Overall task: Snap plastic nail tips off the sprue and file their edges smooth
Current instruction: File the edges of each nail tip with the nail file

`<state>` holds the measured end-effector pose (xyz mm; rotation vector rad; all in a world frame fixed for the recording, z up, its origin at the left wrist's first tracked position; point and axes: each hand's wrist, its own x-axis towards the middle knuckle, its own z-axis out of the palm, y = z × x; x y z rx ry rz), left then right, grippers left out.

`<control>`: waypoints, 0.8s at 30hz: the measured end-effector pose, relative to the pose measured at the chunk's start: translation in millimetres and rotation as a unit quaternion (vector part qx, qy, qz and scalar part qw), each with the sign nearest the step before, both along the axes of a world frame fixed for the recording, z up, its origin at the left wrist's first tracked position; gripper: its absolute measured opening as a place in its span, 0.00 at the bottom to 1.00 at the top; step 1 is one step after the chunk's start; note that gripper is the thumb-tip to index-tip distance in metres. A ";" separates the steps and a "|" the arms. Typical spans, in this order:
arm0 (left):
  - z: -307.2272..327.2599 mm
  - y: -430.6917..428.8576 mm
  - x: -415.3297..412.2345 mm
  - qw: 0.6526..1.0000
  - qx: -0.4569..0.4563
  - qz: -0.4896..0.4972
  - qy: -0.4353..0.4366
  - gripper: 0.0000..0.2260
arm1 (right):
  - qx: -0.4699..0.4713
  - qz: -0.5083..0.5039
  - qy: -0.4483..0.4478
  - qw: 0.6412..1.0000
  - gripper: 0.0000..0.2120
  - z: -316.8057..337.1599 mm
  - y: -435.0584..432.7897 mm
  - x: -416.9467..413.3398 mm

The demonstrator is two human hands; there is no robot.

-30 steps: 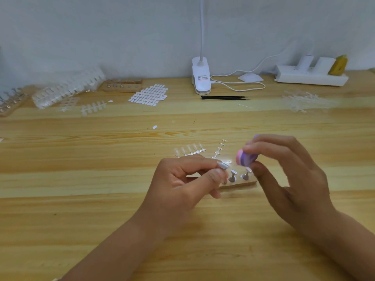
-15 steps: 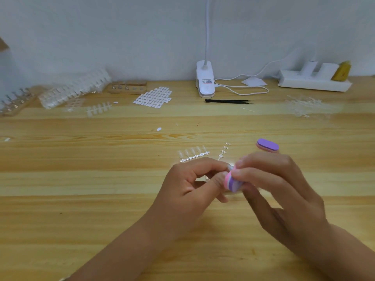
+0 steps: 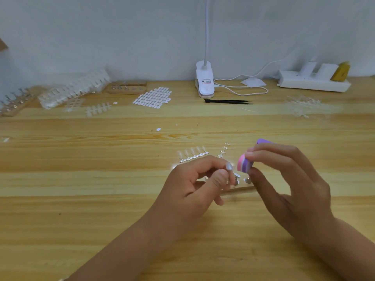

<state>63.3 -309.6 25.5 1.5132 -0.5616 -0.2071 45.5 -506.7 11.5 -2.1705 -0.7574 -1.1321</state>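
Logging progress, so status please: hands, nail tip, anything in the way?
Left hand pinches nail tip. Right hand holds purple-pink file beside it. Nothing between them.

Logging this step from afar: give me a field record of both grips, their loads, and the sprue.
left grip: pinches what looks like a nail tip
right grip: holds pink-purple file block
file to tip: close beside; contact unclear
sprue: tips attached, lying beyond left grip
peg stand: partly hidden below both grips
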 end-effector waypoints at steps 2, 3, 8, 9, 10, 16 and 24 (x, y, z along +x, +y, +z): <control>-0.7 -0.4 -0.2 1.000 0.002 -0.004 -0.002 0.08 | 0.005 0.027 -0.009 1.000 0.11 -1.1 5.1 -3.7; -0.4 -0.7 -0.8 1.000 0.002 -0.007 -0.003 0.08 | 0.001 0.038 -0.014 0.999 0.11 -1.6 6.7 -5.5; 1.0 0.4 -1.3 1.000 -0.009 -0.012 0.008 0.08 | -0.001 0.006 -0.002 1.000 0.11 -0.7 -1.3 -0.7; 0.9 0.1 -1.2 1.000 -0.009 -0.013 0.010 0.08 | 0.004 0.007 -0.004 1.000 0.11 -0.8 -0.6 -1.4; 0.3 -0.1 -1.5 1.000 -0.010 -0.015 0.012 0.08 | 0.005 0.015 -0.011 1.000 0.12 -1.1 1.2 -3.0; -0.9 -2.8 -3.9 0.998 -0.021 -0.046 0.049 0.08 | -0.013 0.012 -0.008 1.000 0.10 2.8 -3.3 0.8; 2.1 -1.5 -1.1 0.996 -0.024 -0.038 0.075 0.11 | -0.021 0.027 -0.015 0.999 0.12 0.4 2.9 -4.7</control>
